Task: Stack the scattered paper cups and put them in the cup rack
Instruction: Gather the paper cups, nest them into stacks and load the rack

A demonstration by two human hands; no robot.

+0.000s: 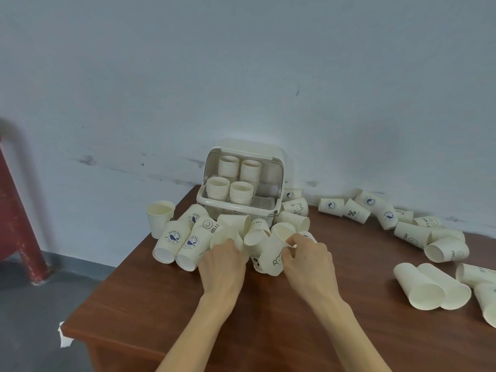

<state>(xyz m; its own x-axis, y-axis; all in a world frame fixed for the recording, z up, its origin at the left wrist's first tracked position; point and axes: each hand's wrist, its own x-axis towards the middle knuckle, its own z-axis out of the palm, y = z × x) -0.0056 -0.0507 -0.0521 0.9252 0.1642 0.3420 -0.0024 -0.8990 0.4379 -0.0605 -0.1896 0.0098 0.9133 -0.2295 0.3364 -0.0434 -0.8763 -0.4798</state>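
Note:
A white cup rack [206, 204] with its lid raised stands at the back of the brown table [166, 304] and holds several stacks of paper cups [241, 193]. Loose white paper cups lie in a heap in front of it. My left hand [222, 264] grips a plain cup [225, 236] from that heap. My right hand [308, 257] grips a cup with a bear drawing [271, 257] by its rim. Both hands sit close together just in front of the rack.
More cups lie to the left [171, 244], one stands upright [160, 217], and a long scatter runs along the wall to the right [357, 210]. Several plain cups lie at the right edge [429, 289]. A red post [18, 224] stands on the floor at left.

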